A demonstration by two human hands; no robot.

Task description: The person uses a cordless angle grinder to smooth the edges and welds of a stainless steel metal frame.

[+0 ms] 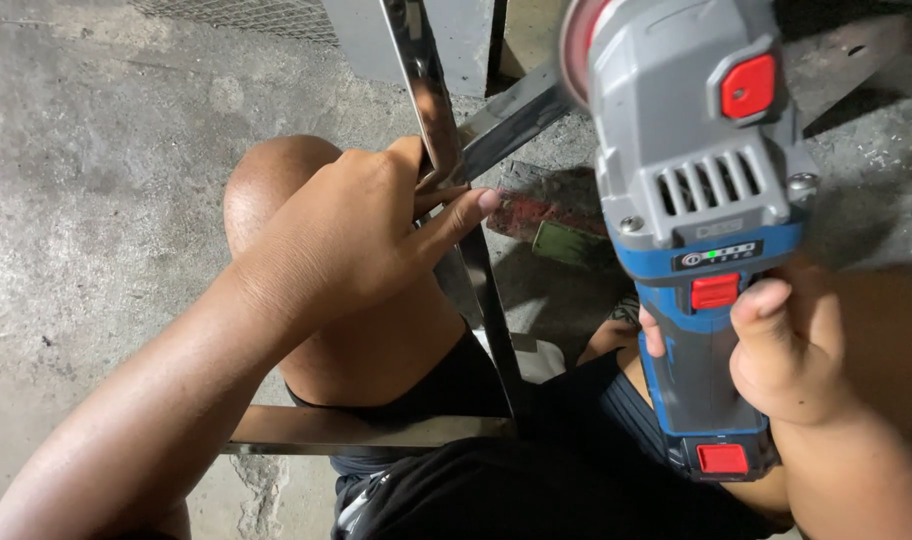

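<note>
- Wrapped around the grip of a grey-and-blue grinder (pixel 698 200), the right hand (pixel 791 350) holds it firmly, thumb lying just below the red switch on the body.
- Left hand (pixel 351 235) is closed on a shiny steel frame (pixel 431 100), fingers curled round the upright bar and fingertips pressed to its face.
- Frame stands between the knees: one polished bar runs up toward the top edge, another crosses low in front of the dark shorts, and a slanting bar leads off toward the grinder's head.
- Grinder's disc (pixel 579 40) shows only as a reddish edge at the top, close to the slanting bar; whether it touches the metal cannot be told.
- A bare knee (pixel 276 185) sits right behind the left hand, with rough concrete floor (pixel 96 200) all around.
- Risks, as I judge them: the left fingers lie near the disc's line along the bar, so a slip or kick of the tool could bring it onto them.
- One-handed hold on the grinder leaves little control if the disc snags at a joint.
- Bare legs and hands are open to sparks and grit, and polished bar could slide in the left grip.
- Small red and green things (pixel 556 225) lie on the floor under the tool, too blurred to name.
</note>
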